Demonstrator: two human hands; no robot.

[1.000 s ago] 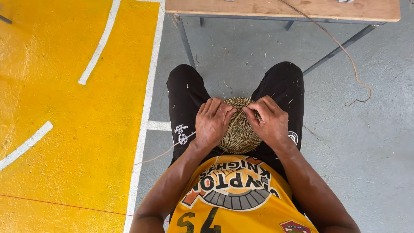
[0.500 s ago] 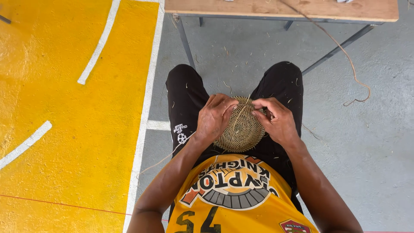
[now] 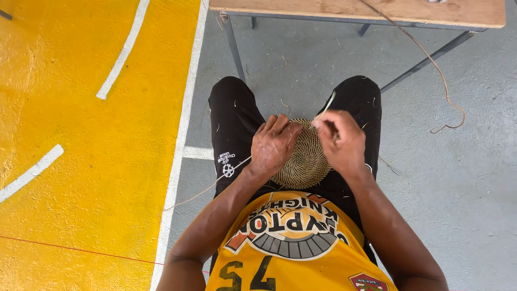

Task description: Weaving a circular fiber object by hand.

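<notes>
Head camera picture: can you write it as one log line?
left hand: holds woven disc on lap | right hand: pinches pale strand at disc's top edge | bench ahead

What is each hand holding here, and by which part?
The left hand grips the round woven disc by its left rim. The right hand pinches a thin pale strand at the disc's top edge.

Both hands, left (image 3: 273,146) and right (image 3: 339,141), curl together in the lap.
</notes>
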